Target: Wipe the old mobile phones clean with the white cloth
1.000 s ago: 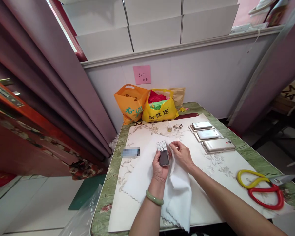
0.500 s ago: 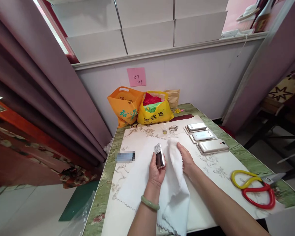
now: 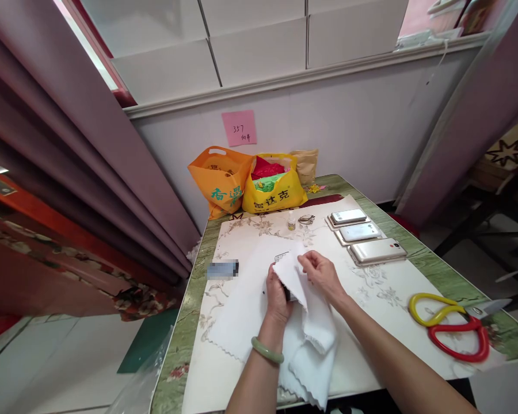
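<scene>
**A white cloth held over a small phone, above a green desk**

A green marbled desk [image 3: 435, 270] carries a pale floral mat. On the mat lie three smartphones [image 3: 376, 250] in a row and a pair of red and yellow scissors [image 3: 453, 329], all well apart from the hands.

A large white cloth [image 3: 313, 339] with a zigzag edge lies across the mat and hangs over the near edge. It looks soft, light and floppy, so it is best pinched at a corner or hem.

The left hand [image 3: 277, 294] has its fingers closed around a keypad phone [image 3: 281, 256], of which only the top edge shows. The phone is probably hard, smooth and slippery, so it is safest held by its long sides. The right hand [image 3: 322, 273] pinches a corner of the cloth between thumb and fingers and holds it against the phone.

Half a second ago the phone stood tilted and in plain view, with the cloth draped beside it. Now the cloth covers nearly all of the phone.
</scene>
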`<state>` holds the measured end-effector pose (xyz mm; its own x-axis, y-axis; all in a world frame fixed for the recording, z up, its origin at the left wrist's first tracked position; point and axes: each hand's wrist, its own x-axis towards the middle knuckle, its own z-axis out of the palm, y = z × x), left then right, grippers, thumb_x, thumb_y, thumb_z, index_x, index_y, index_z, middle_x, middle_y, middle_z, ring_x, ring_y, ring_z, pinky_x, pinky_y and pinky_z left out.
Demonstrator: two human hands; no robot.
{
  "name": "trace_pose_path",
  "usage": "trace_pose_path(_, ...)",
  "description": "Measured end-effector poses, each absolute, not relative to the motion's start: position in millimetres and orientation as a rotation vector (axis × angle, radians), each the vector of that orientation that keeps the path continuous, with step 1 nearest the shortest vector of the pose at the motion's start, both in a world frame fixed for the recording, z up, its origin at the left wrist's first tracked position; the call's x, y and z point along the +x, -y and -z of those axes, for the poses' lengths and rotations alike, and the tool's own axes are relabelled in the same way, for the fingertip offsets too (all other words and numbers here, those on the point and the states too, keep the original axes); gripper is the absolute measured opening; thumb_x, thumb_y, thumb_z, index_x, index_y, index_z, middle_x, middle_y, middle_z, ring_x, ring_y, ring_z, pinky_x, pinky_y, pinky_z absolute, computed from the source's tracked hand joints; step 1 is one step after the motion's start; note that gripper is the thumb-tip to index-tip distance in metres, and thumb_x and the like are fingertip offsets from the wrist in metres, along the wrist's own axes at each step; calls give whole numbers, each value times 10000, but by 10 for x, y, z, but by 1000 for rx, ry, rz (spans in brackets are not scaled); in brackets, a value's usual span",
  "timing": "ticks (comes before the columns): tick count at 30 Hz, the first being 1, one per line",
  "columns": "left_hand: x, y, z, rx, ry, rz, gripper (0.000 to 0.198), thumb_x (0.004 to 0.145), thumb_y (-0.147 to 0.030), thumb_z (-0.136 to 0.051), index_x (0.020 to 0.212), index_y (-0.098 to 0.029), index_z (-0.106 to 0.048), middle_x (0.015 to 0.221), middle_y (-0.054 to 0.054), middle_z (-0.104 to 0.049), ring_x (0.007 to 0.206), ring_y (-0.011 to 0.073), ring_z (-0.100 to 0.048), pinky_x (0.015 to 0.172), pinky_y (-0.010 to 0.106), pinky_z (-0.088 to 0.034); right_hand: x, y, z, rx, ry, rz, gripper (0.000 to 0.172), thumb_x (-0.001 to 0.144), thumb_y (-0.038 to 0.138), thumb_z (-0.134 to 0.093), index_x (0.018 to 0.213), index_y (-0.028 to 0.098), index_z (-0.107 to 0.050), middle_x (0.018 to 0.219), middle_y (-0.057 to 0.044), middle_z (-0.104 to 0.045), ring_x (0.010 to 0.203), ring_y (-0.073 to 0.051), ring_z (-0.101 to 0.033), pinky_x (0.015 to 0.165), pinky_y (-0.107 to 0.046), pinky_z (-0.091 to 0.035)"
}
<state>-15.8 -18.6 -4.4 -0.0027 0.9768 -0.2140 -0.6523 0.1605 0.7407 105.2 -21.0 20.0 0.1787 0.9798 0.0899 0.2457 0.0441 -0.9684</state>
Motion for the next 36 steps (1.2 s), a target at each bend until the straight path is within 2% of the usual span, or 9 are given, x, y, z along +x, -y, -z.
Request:
trace_pose_path(3, -135, 195, 74, 626, -884, -1424, 267, 805, -451, -633, 892, -203, -582, 854, -9, -631, 801, 142, -589, 796, 276, -472, 942, 226, -108, -1518, 1403, -751, 406, 789, 616, -580, 696, 224, -530, 571, 44, -513, 527, -131, -458, 529, -247, -349)
trace_pose_path(7, -118, 205, 84, 764, -956, -1392, 298, 824, -487, -605, 820, -194, -553, 776, -22, -578, 729, 124, -541, 717, 243, -455, 890, 198, -69, -1568, 1394, -672, 441, 860, 605, -471, 632, 228, -461, 550, 48, -461, 529, -130, -423, 531, -247, -324)
trace_pose_path(16, -73, 137, 3, 1023, -1036, -1242, 317, 826, -494, -601, 811, -178, -600, 787, 9, -596, 748, 148, -525, 735, 260, -426, 890, 120, 111, -1435, 1254, -745, 439, 918, 576, -372, 784, 207, -568, 680, -4, -624, 629, -161, -536, 618, -261, -389)
trace_pose_path(20, -1, 94, -38, 1091, -1207, -1272, 369, 826, -531, -573, 734, -176, -606, 712, 7, -576, 681, 145, -485, 667, 259, -395, 929, 60, 161, -1462, 1241, -765, 469, 925, 593, -334, 737, 216, -541, 689, -23, -633, 649, -181, -557, 628, -275, -397)
trace_pose_path(25, 21, -115, -77, 989, -1449, -1424, 434, 845, -587, -498, 689, -186, -550, 643, -18, -512, 625, 129, -442, 614, 254, -364, 904, 71, 179, -1500, 1496, -765, 481, 956, 552, -248, 745, 234, -541, 689, -37, -639, 645, -203, -572, 617, -288, -364)
trace_pose_path(30, 25, -306, -133, 987, -1566, -1495, 431, 846, -589, -486, 659, -203, -533, 630, -17, -505, 618, 138, -420, 631, 266, -349, 887, 128, 173, -1473, 1527, -752, 453, 960, 529, -244, 745, 235, -512, 658, -30, -605, 626, -200, -548, 609, -286, -354)
trace_pose_path(36, -13, -21, -183, 1257, -1602, -1278, 368, 814, -538, -561, 612, -232, -525, 581, -1, -529, 582, 166, -422, 617, 281, -314, 958, 85, 220, -1337, 1370, -925, 503, 939, 587, -261, 710, 222, -520, 664, -18, -605, 620, -181, -538, 606, -283, -399)
